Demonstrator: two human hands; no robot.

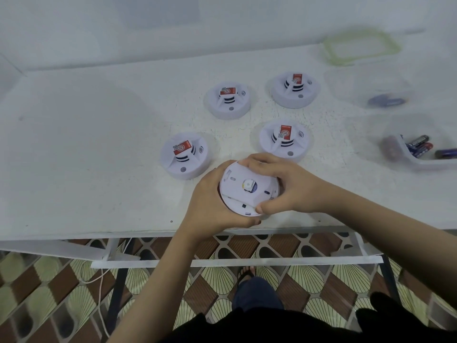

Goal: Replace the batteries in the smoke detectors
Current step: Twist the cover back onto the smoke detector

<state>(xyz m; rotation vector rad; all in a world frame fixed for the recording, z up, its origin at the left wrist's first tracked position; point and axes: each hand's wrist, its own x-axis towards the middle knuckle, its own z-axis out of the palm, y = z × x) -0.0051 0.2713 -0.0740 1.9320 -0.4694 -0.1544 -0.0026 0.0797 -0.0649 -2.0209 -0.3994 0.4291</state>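
A white round smoke detector (pixel 243 191) lies upside down near the table's front edge, its flat back plate facing up. My left hand (pixel 210 204) grips its left and lower rim. My right hand (pixel 279 186) curls over its top and right side, thumb on the lower edge. Several other smoke detectors stand face up on the white table (pixel 99 144), each with a red label: one at the left (pixel 184 154), one behind (pixel 228 99), one at the right (pixel 284 139) and one at the far right (pixel 295 89).
A clear tub (pixel 418 159) at the right edge holds several batteries (pixel 420 144). Behind it another clear container (pixel 346 82) holds a blue battery (pixel 384 100), with a green-rimmed lid (pixel 395 45) beyond. Below the table edge are a patterned floor and a white cable (pixel 100 288).
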